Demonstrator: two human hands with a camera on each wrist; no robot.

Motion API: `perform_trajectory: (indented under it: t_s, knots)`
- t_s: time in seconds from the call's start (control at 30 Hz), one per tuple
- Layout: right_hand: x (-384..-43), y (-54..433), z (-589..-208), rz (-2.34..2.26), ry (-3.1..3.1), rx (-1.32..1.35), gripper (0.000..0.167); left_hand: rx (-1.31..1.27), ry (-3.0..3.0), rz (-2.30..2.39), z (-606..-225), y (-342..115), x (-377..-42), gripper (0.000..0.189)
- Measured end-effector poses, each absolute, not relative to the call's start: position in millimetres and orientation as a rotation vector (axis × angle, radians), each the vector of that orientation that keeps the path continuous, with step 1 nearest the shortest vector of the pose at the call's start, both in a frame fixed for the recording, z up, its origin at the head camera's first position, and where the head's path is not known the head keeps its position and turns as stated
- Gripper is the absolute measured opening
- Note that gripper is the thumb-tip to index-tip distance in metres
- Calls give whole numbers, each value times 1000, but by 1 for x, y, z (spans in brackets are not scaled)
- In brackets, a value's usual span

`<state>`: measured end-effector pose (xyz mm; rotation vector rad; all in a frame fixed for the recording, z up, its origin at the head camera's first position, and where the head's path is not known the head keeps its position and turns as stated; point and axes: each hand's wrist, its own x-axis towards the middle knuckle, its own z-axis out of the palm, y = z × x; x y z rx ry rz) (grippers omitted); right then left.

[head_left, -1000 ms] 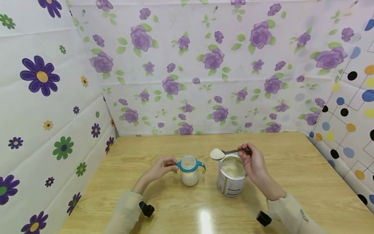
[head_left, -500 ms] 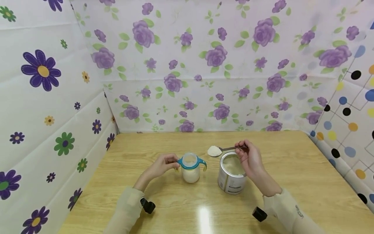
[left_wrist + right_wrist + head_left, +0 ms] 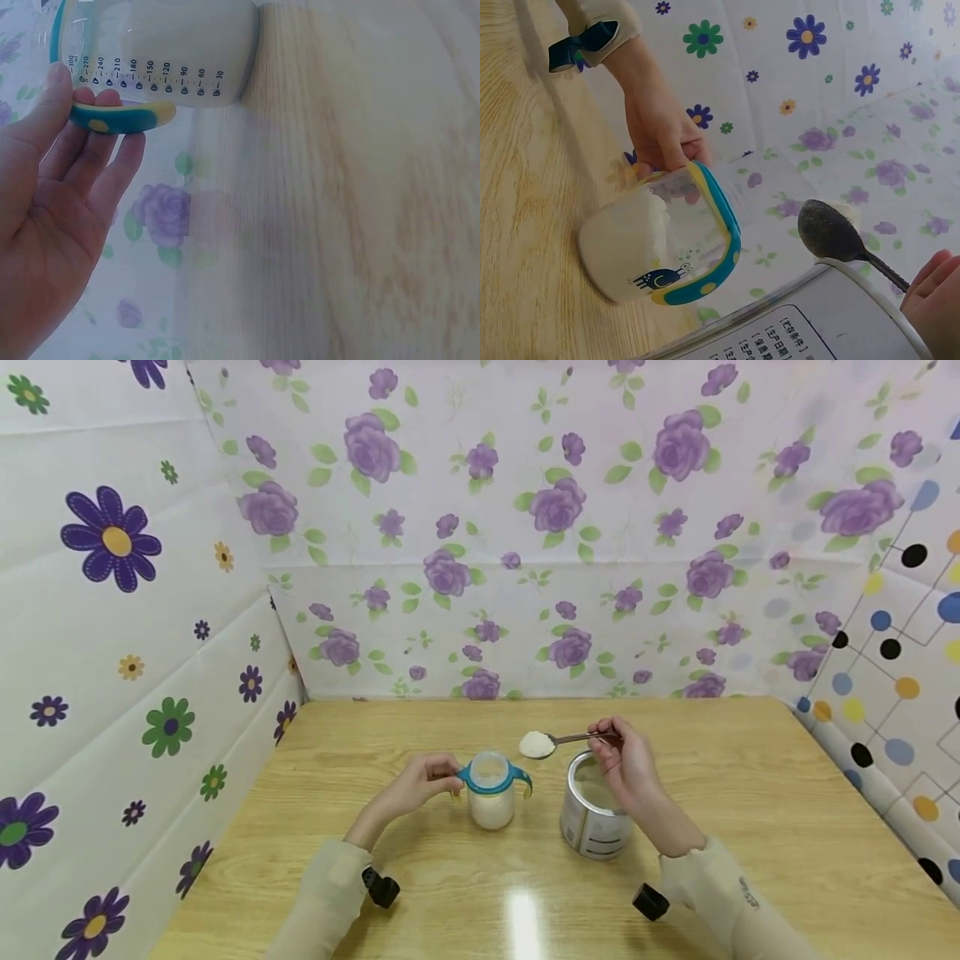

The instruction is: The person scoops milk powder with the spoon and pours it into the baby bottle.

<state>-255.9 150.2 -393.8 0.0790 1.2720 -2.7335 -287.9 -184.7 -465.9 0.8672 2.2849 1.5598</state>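
A clear baby bottle with a blue-and-yellow two-handled collar stands uncapped on the table, partly filled with pale powder. My left hand pinches its left handle between thumb and fingers; volume marks show on the bottle's side in the left wrist view. My right hand grips the handle of a metal spoon, whose bowl carries a heap of white powder. The spoon's bowl hangs between bottle and milk powder can, behind both in the head view. Part of the can's opening is hidden by my right hand.
The wooden table runs back to a floral cloth. Patterned cloths flank it at left and right. Printed text shows on the can's label in the right wrist view.
My right hand has moved left with the loaded spoon, away from over the can and towards the bottle. The left hand keeps its hold on the bottle handle.
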Motion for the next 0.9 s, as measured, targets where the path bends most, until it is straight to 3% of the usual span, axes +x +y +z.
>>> perform_trajectory:
  t_s: [0.9]
  knots:
    - [-256, 113, -399, -2694, 1267, -89, 43, 895, 2287, 1538, -465, -185, -288, 16]
